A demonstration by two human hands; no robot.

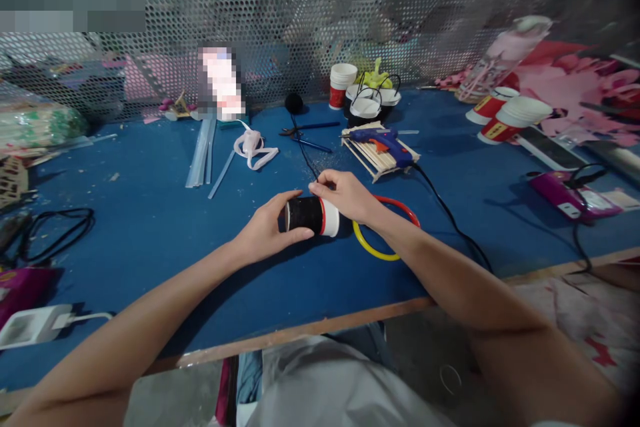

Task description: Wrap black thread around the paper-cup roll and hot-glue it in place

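My left hand (275, 227) is wrapped around a paper cup (306, 215) that lies on its side, its base to the left and its white rim to the right. A black covering surrounds most of the cup, with a red band by the rim. Above the cup, my right hand (340, 197) pinches the lower end of a thin black cord (306, 157), close to the cup's side. At the far end of this cord is a black ball (294, 104). Behind my right wrist lies a red and yellow ring (375, 251).
A glue gun (387, 145) rests on a wooden stick rack (367, 159), its cable running right. Pliers (310, 135), glue sticks (200, 153) and a white ribbon (255, 149) lie beyond my hands. Paper cups (517, 119) and a purple power strip (573, 193) are at right.
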